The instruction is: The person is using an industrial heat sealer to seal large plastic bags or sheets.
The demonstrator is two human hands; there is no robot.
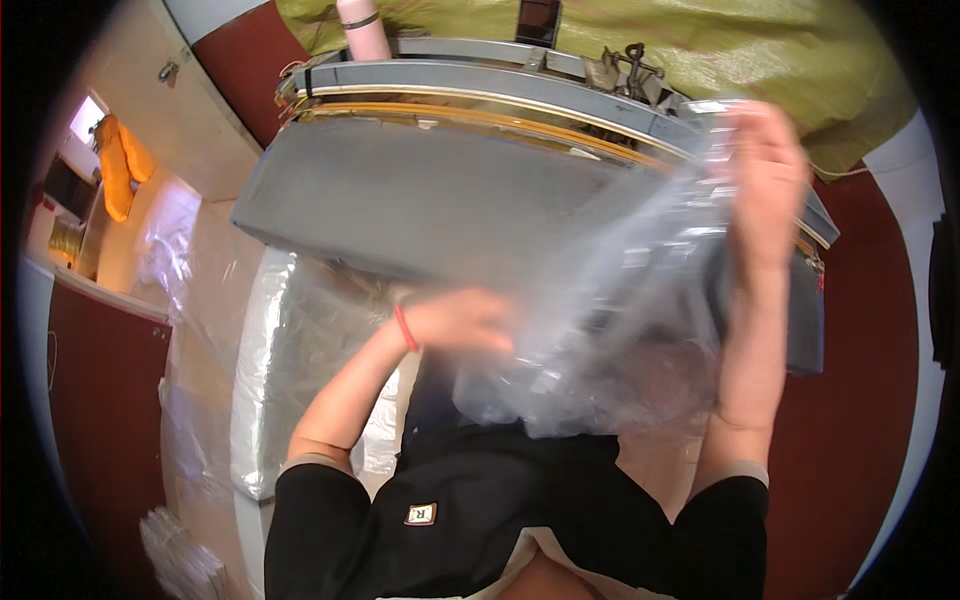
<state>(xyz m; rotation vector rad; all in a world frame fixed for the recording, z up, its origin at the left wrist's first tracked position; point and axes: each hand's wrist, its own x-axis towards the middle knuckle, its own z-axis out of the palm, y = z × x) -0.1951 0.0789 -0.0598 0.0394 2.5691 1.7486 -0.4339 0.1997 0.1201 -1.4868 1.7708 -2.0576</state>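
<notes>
A clear plastic bag (pixel 640 270) hangs in loose folds in front of me, blurred by motion. Its raised top end is pinched in my right hand (pixel 770 165), which is lifted over the right end of a grey-topped bench (pixel 400 195). Lower down, at the bench's near edge, my left hand (pixel 460 320) is beside the bag's left side. Its fingers are smeared by motion, so I cannot make out whether they hold any of the plastic. A red band (pixel 405 328) circles my left wrist.
Behind the bench top runs a long metal machine bar (pixel 500 85) with yellowish strips (pixel 480 115). A pink bottle (pixel 363 30) stands at its back left. A wrapped stack of clear plastic (pixel 262 370) lies left of me, with more plastic bags (pixel 185 555) lower left.
</notes>
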